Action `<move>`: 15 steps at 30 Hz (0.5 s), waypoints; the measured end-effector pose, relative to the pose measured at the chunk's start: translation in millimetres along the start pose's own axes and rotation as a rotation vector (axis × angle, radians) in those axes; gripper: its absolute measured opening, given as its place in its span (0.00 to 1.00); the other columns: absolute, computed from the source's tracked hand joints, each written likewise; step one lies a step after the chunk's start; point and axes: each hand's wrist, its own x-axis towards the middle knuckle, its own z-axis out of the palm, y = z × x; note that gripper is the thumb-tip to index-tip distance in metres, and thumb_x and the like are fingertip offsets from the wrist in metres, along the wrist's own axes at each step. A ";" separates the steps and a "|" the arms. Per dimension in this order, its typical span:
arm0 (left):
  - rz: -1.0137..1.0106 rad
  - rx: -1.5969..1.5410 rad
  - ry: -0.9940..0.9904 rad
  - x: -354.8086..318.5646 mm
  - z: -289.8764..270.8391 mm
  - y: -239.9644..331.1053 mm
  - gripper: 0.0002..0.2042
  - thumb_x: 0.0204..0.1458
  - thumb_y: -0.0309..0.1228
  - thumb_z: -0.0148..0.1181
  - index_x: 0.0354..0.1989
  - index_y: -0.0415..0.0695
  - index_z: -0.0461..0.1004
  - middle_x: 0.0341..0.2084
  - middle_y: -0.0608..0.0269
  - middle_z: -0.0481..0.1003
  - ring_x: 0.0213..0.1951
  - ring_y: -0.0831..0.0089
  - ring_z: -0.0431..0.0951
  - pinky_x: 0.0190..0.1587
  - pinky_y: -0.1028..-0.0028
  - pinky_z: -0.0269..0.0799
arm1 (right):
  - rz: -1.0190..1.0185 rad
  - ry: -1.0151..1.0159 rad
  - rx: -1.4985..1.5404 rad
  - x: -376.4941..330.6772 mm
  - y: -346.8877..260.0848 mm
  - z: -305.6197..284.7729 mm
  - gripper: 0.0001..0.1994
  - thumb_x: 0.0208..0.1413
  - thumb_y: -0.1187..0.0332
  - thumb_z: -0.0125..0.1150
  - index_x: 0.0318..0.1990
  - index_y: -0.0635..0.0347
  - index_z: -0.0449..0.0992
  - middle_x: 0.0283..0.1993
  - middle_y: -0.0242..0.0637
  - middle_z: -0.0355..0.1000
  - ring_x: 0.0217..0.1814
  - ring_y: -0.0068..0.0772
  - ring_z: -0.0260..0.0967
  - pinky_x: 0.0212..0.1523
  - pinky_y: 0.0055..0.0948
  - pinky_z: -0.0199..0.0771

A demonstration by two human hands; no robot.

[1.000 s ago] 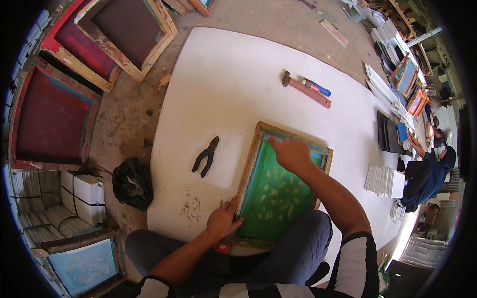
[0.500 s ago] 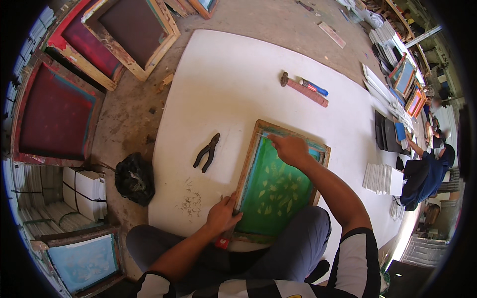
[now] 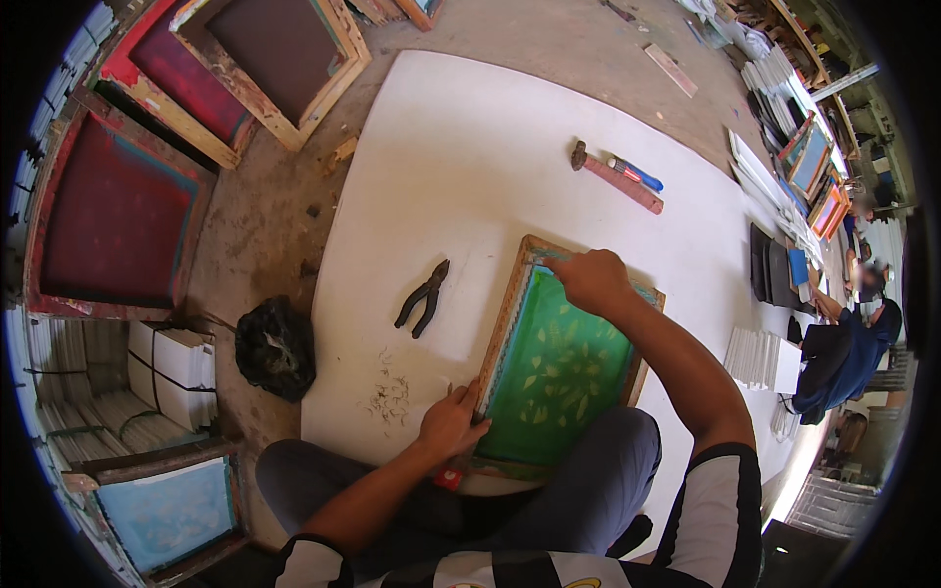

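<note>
Bracing green screen at near edge of white board.
Clamps left rail with left hand; reaches screen's far-left corner with right hand, cannot tell grip; best brace firmly.

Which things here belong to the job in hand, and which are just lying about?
Belonging, it seems:
Green framed screen, left hand on its left side, right hand at its far left corner
Perhaps pliers and hammer, within reach but unheld

Probably just lying about:
Black plastic bag
Dark red screen
Pale blue screen
</note>
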 end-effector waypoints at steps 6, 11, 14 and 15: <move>0.002 0.032 0.000 1.6 4.9 1.4 0.42 0.51 0.45 0.69 0.69 0.31 0.62 0.45 0.46 0.76 0.40 0.50 0.81 0.41 0.59 0.80 | -0.005 0.060 0.205 7.7 11.0 27.5 0.18 0.65 0.64 0.53 0.60 0.40 0.79 0.38 0.41 0.82 0.40 0.49 0.82 0.39 0.51 0.80; -0.036 -0.006 -0.020 1.4 -1.8 1.2 0.41 0.52 0.45 0.68 0.70 0.33 0.61 0.46 0.46 0.76 0.40 0.49 0.81 0.42 0.58 0.80 | -0.010 0.144 0.216 -2.0 14.1 38.5 0.18 0.68 0.59 0.53 0.63 0.38 0.76 0.36 0.41 0.81 0.40 0.51 0.81 0.38 0.51 0.80; 0.022 -0.001 0.038 0.0 1.9 -2.4 0.41 0.52 0.45 0.68 0.70 0.33 0.61 0.46 0.46 0.75 0.40 0.48 0.81 0.43 0.58 0.80 | 0.030 0.064 0.123 -6.1 9.5 27.3 0.20 0.68 0.59 0.52 0.65 0.38 0.74 0.35 0.39 0.81 0.38 0.51 0.81 0.37 0.50 0.80; 0.020 0.001 0.031 -0.2 1.5 -1.0 0.41 0.52 0.45 0.68 0.70 0.33 0.61 0.46 0.46 0.76 0.40 0.49 0.81 0.43 0.58 0.80 | 0.018 0.072 0.071 -6.8 8.7 27.1 0.20 0.68 0.59 0.52 0.65 0.39 0.74 0.35 0.39 0.80 0.37 0.51 0.81 0.36 0.50 0.79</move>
